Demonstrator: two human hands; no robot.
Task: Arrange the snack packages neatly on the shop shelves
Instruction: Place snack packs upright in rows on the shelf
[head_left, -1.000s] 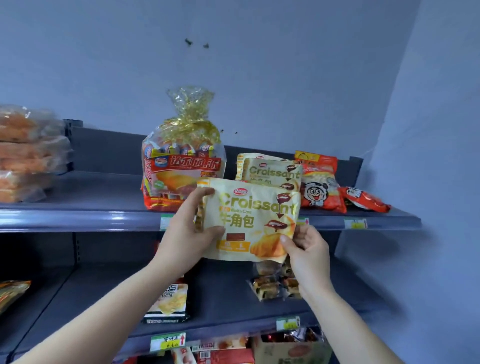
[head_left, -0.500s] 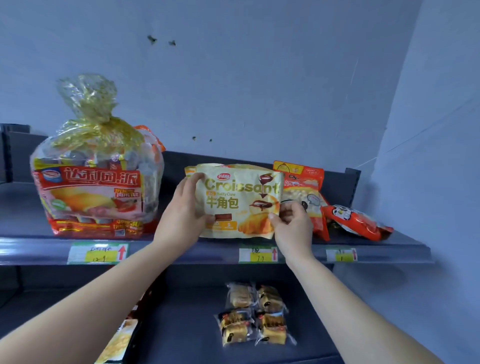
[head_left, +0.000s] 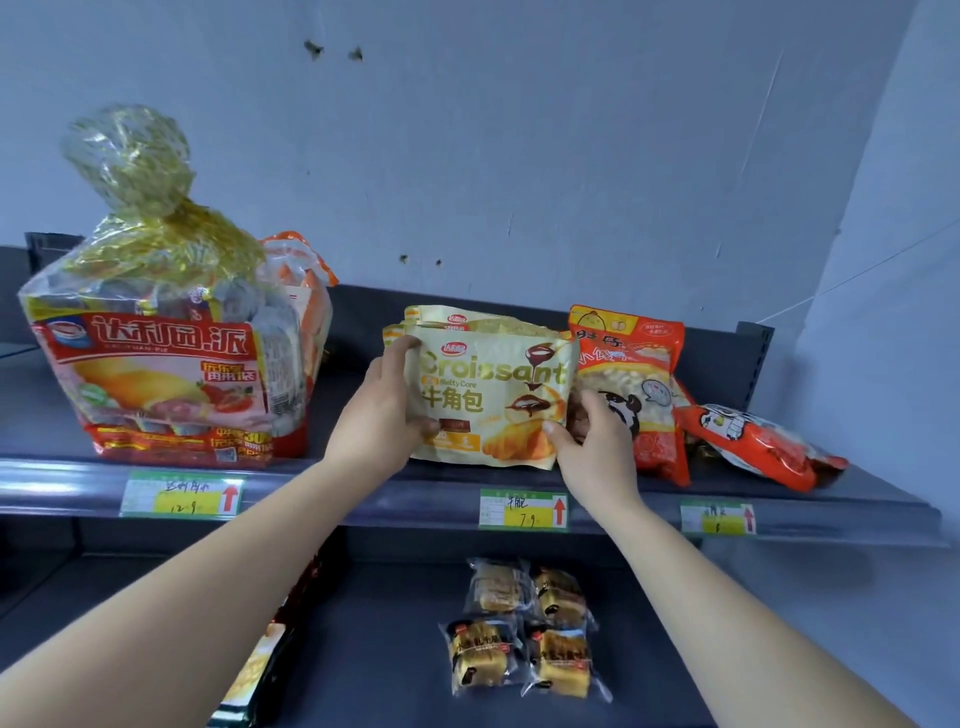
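Observation:
A cream and yellow croissant packet (head_left: 493, 395) stands upright on the upper shelf (head_left: 363, 483), right in front of a second croissant packet (head_left: 447, 318) whose top edge shows behind it. My left hand (head_left: 382, 415) grips the front packet's left edge. My right hand (head_left: 592, 441) pinches its lower right corner. An orange snack bag (head_left: 631, 364) stands directly to the right, touching the packet. Another orange bag (head_left: 753, 447) lies flat further right.
A large clear bag of pies (head_left: 166, 353) stands at the shelf's left. Price tags (head_left: 523, 509) line the shelf edge. On the lower shelf (head_left: 389, 649) lie a clear pack of small cakes (head_left: 522, 623) and a dark packet (head_left: 260, 670) at left.
Both hands raised the croissant packet from below the shelf edge onto the upper shelf and set it upright in front of the other croissant packet. The view has moved closer.

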